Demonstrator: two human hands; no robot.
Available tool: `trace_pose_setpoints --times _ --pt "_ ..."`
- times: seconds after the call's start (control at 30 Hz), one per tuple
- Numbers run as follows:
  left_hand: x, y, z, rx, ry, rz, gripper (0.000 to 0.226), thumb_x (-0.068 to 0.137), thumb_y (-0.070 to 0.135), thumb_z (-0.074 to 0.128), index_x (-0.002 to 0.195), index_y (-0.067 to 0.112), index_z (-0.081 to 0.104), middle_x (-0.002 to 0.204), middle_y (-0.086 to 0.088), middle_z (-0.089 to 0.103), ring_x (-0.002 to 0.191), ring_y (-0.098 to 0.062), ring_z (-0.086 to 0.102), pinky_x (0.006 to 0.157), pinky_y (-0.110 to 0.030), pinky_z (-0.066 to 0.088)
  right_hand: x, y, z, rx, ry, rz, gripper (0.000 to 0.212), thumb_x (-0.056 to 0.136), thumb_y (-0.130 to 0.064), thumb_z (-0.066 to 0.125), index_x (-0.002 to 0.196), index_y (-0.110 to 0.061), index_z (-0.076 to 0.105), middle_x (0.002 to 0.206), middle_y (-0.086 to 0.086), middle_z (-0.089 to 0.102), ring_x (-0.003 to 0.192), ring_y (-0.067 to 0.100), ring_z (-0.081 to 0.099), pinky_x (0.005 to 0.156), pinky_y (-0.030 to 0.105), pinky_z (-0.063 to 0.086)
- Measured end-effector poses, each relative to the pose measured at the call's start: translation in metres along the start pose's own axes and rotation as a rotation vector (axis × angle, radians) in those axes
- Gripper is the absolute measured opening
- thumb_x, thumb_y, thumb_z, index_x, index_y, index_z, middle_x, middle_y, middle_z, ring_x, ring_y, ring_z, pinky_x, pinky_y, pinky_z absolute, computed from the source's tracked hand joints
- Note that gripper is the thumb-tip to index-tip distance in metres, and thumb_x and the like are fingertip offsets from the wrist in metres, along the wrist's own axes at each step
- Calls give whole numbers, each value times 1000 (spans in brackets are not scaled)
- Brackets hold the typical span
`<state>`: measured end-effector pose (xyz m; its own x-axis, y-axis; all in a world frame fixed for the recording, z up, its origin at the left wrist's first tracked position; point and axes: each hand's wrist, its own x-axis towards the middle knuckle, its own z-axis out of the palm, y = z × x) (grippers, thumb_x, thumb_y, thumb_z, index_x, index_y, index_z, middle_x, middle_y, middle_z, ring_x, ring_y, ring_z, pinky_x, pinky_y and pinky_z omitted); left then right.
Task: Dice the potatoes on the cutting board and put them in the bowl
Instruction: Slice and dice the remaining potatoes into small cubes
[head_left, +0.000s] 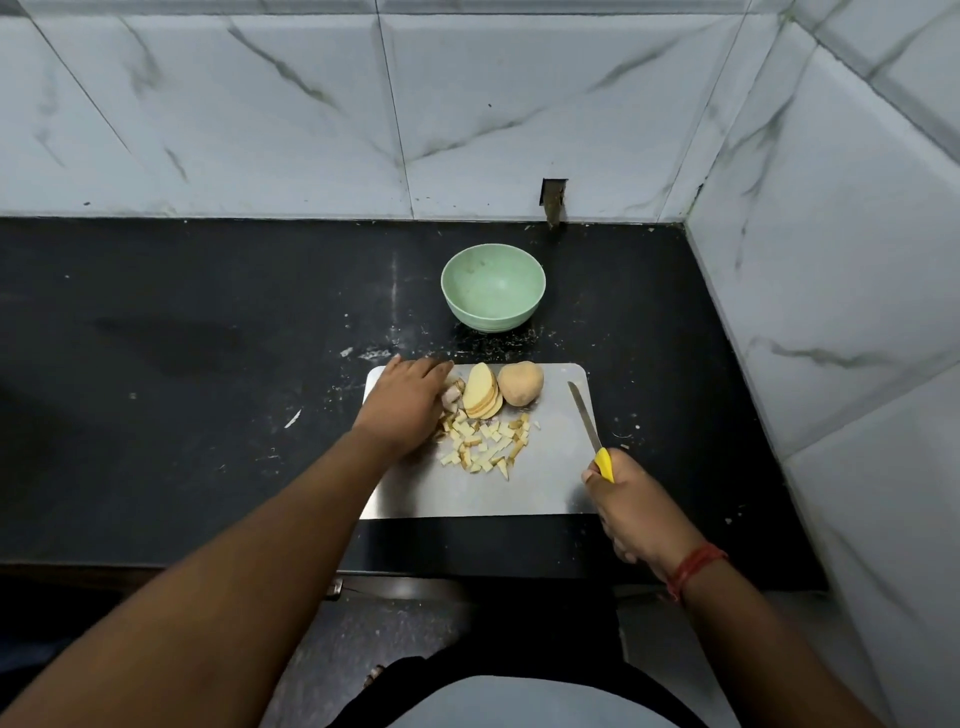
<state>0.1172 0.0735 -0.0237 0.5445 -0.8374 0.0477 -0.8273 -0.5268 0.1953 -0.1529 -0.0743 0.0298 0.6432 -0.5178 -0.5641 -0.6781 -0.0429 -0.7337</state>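
Observation:
A steel cutting board (483, 493) lies on the black counter. On its far edge sit a whole potato (521, 383) and a leaning stack of potato slices (482, 399). Several diced pieces (485, 441) lie scattered in front of them. My left hand (405, 397) rests palm down on the board's left part, fingers curled over some cut pieces beside the slices. My right hand (631, 499) grips the yellow handle of a knife (584, 415) at the board's right edge, blade pointing away. A pale green bowl (492, 296) stands behind the board and holds no potato.
The black counter (208, 364) runs to the left and carries white crumbs. Marble-tiled walls close the back and the right side. A small dark hole (553, 200) shows in the back wall above the counter.

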Motion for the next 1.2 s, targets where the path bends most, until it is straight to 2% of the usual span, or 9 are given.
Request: trace_pose_setpoints --times 0.17,0.33,0.67,0.93,1.2 --pt "6 -4 -4 25 -23 -34 52 100 17 55 151 14 48 133 -10 56 120 -32 50 105 -41 39 -1 -2 1 -2 8 -5 16 102 -32 41 88 -24 44 57 5 39 35 13 32 38 24 30" --pt "7 -5 -4 -25 6 -57 37 97 14 60 134 10 64 116 -12 57 105 -32 50 89 -41 41 -5 -2 3 -10 4 -26 17 102 -31 42 88 -23 45 58 6 40 36 14 33 38 24 30" --pt "1 -5 -7 -9 94 -32 30 84 4 68 114 7 70 106 -11 64 93 -31 50 81 -43 44 -8 1 6 -18 -18 -13 17 101 -32 43 92 -18 46 62 7 40 39 15 34 39 24 31" --pt "-3 3 -8 -35 91 -133 23 92 13 64 113 5 57 108 -12 54 95 -28 50 83 -42 44 -11 4 16 -39 -45 -22 20 99 -34 45 91 -15 43 60 7 41 39 17 34 39 23 31" --pt "-7 8 -3 -16 87 -205 22 94 15 60 112 5 52 113 -17 59 102 -33 52 89 -43 42 -16 -3 19 -91 -45 -30 22 99 -35 45 93 -14 43 57 4 41 40 17 35 40 23 32"
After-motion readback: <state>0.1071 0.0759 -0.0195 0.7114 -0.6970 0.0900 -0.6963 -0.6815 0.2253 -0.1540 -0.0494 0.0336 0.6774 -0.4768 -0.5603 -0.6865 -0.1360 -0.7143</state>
